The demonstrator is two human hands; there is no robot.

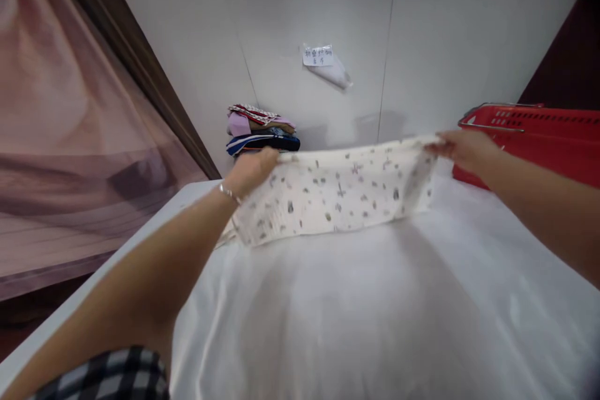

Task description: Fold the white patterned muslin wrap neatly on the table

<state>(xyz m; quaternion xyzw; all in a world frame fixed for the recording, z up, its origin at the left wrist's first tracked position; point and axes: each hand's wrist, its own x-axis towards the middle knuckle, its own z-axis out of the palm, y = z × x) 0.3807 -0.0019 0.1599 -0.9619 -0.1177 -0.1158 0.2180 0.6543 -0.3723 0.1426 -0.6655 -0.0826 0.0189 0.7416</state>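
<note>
A white cloth piece [337, 190] with small dark and pinkish prints is stretched between my two hands above the far part of the table. It looks like a garment, but its kind does not show. My left hand [255, 170], with a silver bracelet at the wrist, is closed on its upper left corner. At the upper right corner, my right hand [462, 149] pinches the edge. The lower edge hangs close to the white table covering [351, 312]; whether it touches cannot be told. Motion blurs the cloth a little.
A stack of folded clothes [262, 128] stands against the wall behind my left hand. At the right is a red plastic basket [548, 137] with a metal handle. A paper note [319, 56] hangs on the grey wall. Pink curtains [70, 106] line the left side.
</note>
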